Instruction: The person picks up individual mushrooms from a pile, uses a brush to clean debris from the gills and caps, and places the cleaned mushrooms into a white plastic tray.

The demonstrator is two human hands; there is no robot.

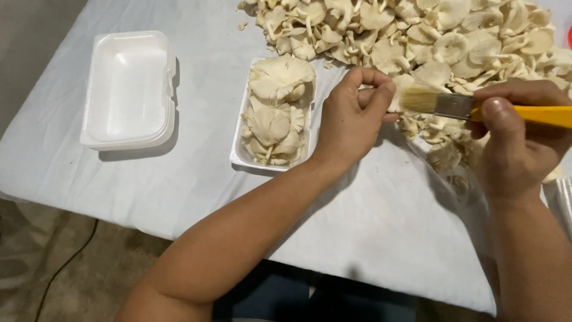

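My left hand (351, 116) is closed around a pale oyster mushroom (403, 84), held just above the table. My right hand (515, 137) grips a paintbrush with a yellow handle (453, 106); its light bristles touch the mushroom in my left hand. A large heap of oyster mushrooms (417, 36) lies across the far right of the table. Left of my left hand sits a white foam tray (238, 156) filled with mushrooms.
A stack of empty white foam trays (128, 89) stands at the left on the white tablecloth (387, 226). The table's near edge runs diagonally, with a patterned floor and a dark cable (65, 262) below at left.
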